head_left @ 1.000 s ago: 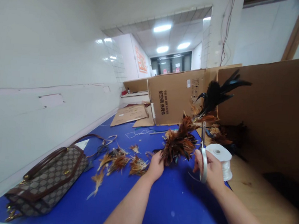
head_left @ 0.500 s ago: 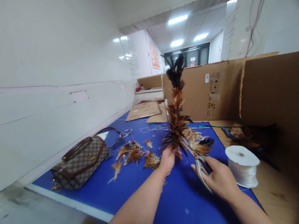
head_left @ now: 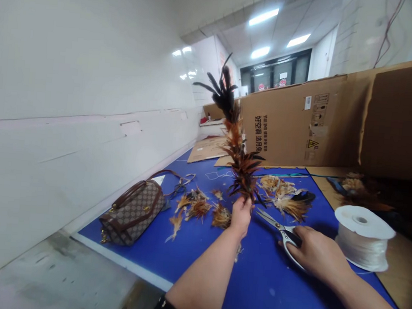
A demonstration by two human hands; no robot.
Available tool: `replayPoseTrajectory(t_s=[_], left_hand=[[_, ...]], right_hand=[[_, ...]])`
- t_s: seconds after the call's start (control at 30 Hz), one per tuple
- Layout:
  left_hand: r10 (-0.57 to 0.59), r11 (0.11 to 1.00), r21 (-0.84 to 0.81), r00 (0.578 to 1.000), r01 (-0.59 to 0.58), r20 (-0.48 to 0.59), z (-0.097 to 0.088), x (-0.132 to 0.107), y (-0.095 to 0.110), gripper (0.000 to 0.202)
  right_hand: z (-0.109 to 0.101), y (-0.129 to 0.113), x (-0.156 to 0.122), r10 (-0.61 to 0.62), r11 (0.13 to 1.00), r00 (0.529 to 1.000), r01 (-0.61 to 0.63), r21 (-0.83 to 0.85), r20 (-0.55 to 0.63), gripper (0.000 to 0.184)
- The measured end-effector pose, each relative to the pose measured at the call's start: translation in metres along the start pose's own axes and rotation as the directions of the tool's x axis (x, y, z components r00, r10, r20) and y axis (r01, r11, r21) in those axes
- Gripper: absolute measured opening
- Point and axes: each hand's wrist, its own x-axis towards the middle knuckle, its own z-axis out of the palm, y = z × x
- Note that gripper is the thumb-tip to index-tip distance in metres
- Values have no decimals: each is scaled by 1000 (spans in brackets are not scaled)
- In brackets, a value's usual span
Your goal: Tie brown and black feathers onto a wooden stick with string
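Feather strand [head_left: 238, 147] upright above blue tabletop [head_left: 253, 282], base pinched in left hand [head_left: 241, 215]. Right hand [head_left: 317, 254] grasping scissors [head_left: 279, 226] by handles, low at tabletop, blades toward strand base, not touching. Judged step: strand held up for checking; trimming needs blades lifted to feathers.

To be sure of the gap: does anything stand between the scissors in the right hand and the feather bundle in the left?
Nothing visible does. Only bare blue table shows between the scissors and the feather bundle; the loose feathers lie behind that gap.
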Motion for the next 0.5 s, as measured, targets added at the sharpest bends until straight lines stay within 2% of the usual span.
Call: replayPoseTrajectory(t_s=[0.2, 0.5], left_hand=[[-2, 1000, 30, 1000, 1, 28, 1, -3, 6, 37], [27, 994, 96, 989, -42, 147, 6, -16, 25, 37]], right_hand=[[8, 4, 0, -13, 999, 999, 15, -40, 41, 23], [12, 8, -5, -102, 993, 994, 100, 61, 34, 21]])
